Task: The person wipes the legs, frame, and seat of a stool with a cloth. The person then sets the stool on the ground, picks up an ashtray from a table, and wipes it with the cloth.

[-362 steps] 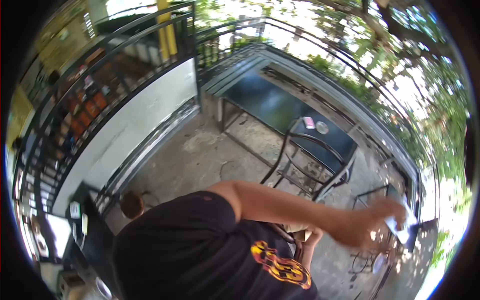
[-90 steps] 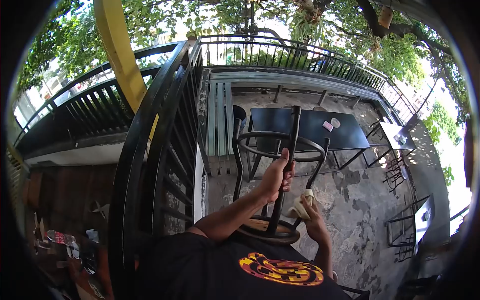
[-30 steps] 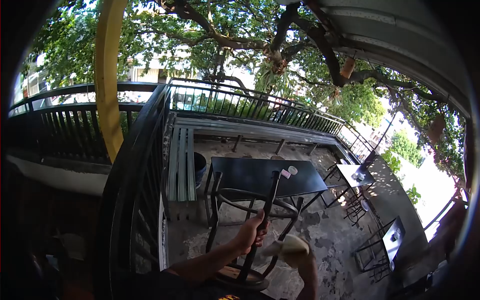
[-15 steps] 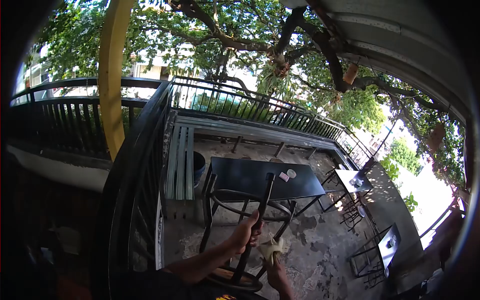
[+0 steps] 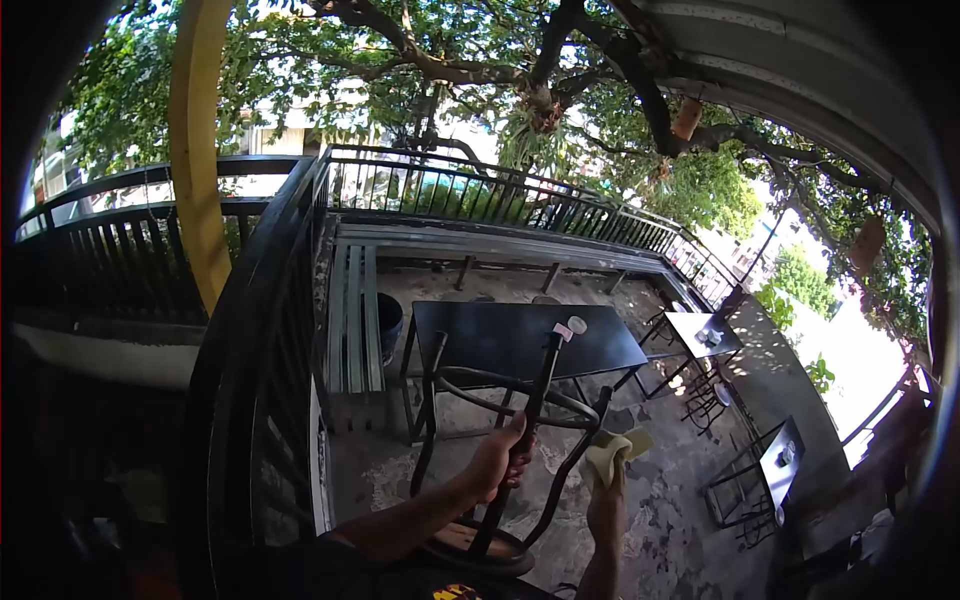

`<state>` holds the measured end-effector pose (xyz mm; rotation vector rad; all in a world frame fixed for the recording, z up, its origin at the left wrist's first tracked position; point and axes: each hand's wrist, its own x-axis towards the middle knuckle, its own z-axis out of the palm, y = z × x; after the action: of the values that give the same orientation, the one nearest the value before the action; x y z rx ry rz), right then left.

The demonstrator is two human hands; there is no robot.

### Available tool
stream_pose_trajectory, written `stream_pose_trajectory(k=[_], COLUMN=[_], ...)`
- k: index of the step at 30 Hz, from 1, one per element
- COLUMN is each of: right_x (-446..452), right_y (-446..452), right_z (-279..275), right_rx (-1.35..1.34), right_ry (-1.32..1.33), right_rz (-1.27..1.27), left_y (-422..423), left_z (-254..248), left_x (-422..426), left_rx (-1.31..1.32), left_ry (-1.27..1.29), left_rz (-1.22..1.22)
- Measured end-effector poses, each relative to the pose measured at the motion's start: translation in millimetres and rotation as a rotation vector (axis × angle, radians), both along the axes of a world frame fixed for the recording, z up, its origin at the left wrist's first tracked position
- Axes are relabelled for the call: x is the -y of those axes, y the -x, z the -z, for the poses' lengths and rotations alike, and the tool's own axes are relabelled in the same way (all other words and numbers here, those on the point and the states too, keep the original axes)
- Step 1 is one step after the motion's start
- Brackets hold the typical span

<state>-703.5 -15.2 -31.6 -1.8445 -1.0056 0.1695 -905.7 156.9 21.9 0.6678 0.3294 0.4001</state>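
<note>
An upside-down stool [image 5: 467, 379] with dark metal legs and a ring is in front of me, its round wooden seat low down. My left hand [image 5: 497, 460] is wrapped round one of its legs. My right hand [image 5: 606, 505] holds a pale yellow cloth [image 5: 610, 458] just right of another leg; a small gap shows between cloth and leg. Beyond the stool stands a long black table [image 5: 480, 338] bearing a pink packet [image 5: 564, 331] and a round clear dish [image 5: 577, 325].
Black railing [image 5: 250, 300] runs close on the left, beside a yellow post [image 5: 198, 180]. A slatted bench [image 5: 353, 320] and dark bin [image 5: 390, 325] stand behind. Smaller tables [image 5: 700, 322] [image 5: 783, 462] with stools are at the right.
The cloth and my right hand have moved up and right, away from the stool leg. My left hand keeps its hold, and the stool has shifted slightly in view.
</note>
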Motion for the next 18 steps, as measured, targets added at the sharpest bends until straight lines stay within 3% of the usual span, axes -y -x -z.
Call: stream_pose_trajectory(k=[4, 5, 7, 10, 13, 16, 17, 18], right_x=[-24.0, -23.3, -7.5, 23.9, 52.2, 54.8, 75.4, 75.7], right_y=[9.0, 19.0, 40.8, 56.7, 67.1, 74.0, 43.7, 26.3], right_z=[64.0, 60.9, 38.8, 16.1, -25.5, -61.9, -12.2, 0.0], right_rx=[0.278, 0.232, 0.140, 0.223, 0.103, -0.243, -0.215, -0.207], right_ry=[-0.030, 0.074, 0.280, 0.459, 0.900, 1.179, 0.859, 0.732], right_rz=[-0.181, -0.195, -0.220, -0.395, -0.495, -0.494, -0.583, -0.611], left_y=[1.8, 2.4, 4.5, 5.8, 5.5, 5.9, 6.9, 7.6], left_z=[-6.1, -5.6, -2.4, 9.0, 11.3, 10.8, 9.1, 6.9], left_x=[7.1, 6.0, 4.1, -4.6, -7.2, -8.0, -8.6, -8.5], left_rx=[-0.005, -0.014, -0.034, -0.033, -0.019, -0.011, -0.008, -0.007], left_ry=[0.002, 0.004, 0.005, 0.038, 0.057, 0.048, 0.040, 0.037], left_rz=[-0.020, -0.034, -0.065, -0.074, -0.070, -0.052, -0.047, -0.049])
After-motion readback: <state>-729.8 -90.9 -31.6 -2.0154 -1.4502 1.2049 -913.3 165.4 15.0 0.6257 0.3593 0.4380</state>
